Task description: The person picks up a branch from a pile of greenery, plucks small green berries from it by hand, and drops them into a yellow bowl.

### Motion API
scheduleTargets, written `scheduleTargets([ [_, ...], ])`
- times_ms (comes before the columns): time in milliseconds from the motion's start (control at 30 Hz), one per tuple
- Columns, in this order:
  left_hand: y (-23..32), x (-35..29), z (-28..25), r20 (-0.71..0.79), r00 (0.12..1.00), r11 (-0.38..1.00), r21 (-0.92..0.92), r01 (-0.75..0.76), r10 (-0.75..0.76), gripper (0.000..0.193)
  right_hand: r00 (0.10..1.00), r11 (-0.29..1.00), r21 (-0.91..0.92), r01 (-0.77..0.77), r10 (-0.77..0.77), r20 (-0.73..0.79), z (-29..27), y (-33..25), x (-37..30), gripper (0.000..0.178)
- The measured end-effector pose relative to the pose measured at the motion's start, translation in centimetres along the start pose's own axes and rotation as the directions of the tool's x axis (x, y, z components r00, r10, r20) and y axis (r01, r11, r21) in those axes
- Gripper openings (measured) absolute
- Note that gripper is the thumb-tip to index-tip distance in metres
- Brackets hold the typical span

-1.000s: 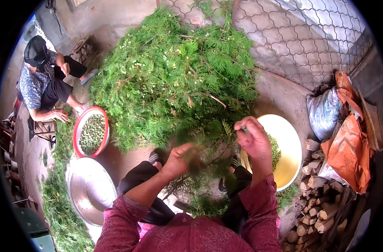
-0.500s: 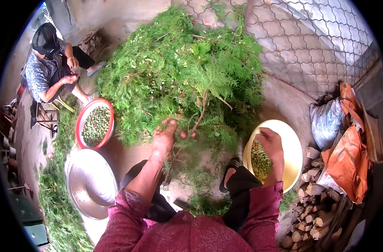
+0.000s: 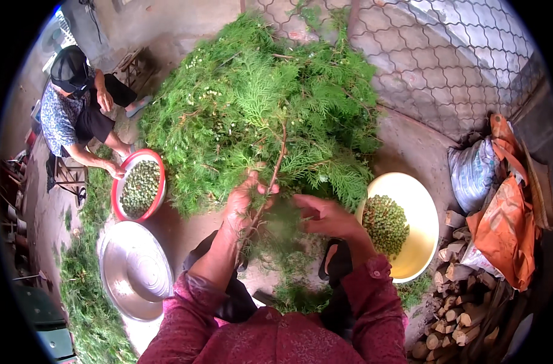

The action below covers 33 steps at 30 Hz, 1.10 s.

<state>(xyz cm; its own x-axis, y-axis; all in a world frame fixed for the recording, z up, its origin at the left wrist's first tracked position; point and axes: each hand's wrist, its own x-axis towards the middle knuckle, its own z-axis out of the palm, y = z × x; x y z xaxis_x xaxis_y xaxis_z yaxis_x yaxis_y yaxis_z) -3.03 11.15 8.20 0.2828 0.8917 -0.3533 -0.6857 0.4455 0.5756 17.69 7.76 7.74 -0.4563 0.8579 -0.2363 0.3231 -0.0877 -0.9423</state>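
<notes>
My left hand point(image 3: 245, 197) is closed round the brown stem of a leafy evergreen branch point(image 3: 280, 155), whose flat green sprays fan out over the pile beyond. To the right of the stem, my right hand point(image 3: 331, 217) reaches in with its fingers apart and holds nothing that I can see. It is close to blurred green foliage below the branch. A cream-yellow basin point(image 3: 423, 233) stands just right of that hand, with small round green cones point(image 3: 385, 224) heaped in it. A big pile of cut evergreen branches point(image 3: 228, 115) lies in front of me.
At the left, a seated co-worker point(image 3: 76, 103) reaches a hand to a red-rimmed basin point(image 3: 161, 197) of green cones. Nearer stands a bare metal basin point(image 3: 115, 276). Stacked firewood point(image 3: 452, 321), an orange sack point(image 3: 504, 236) and wire mesh point(image 3: 434, 67) border the right.
My right hand has moved left from over the yellow basin to beside the branch. The branch in my left hand has shifted slightly. The co-worker's hand has come down to the red-rimmed basin.
</notes>
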Motion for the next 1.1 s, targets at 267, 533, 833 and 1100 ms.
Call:
scheduleTargets([
  [267, -1.9, 1.3, -1.0, 0.167, 0.975, 0.981, -0.101, 0.163, -0.145, 0.030, 0.995, 0.871, 0.483, 0.090, -0.061, -0.074, 0.4, -0.4, -0.2, 0.054],
  [533, -4.2, -0.4, 2.6, 0.035, 0.969, 0.966, -0.070, 0.247, -0.245, 0.023, 0.896, 0.774, 0.623, 0.112, 0.192, -0.400, 1.5, 3.3, 0.9, 0.021],
  [833, -4.5, 0.9, 0.7, -0.031, 0.980, 0.881, 0.444, -0.163, 0.197, 0.026, 0.829, 0.930, 0.351, 0.110, 0.109, -0.548, 0.6, -1.4, -0.7, 0.013],
  [1100, -5.3, 0.4, 0.9, 0.491, 0.671, 0.133, 0.744, -0.655, 0.555, 0.042, 0.875, 0.972, 0.217, 0.086, 0.030, -0.483, 1.0, 1.1, 0.9, 0.016],
])
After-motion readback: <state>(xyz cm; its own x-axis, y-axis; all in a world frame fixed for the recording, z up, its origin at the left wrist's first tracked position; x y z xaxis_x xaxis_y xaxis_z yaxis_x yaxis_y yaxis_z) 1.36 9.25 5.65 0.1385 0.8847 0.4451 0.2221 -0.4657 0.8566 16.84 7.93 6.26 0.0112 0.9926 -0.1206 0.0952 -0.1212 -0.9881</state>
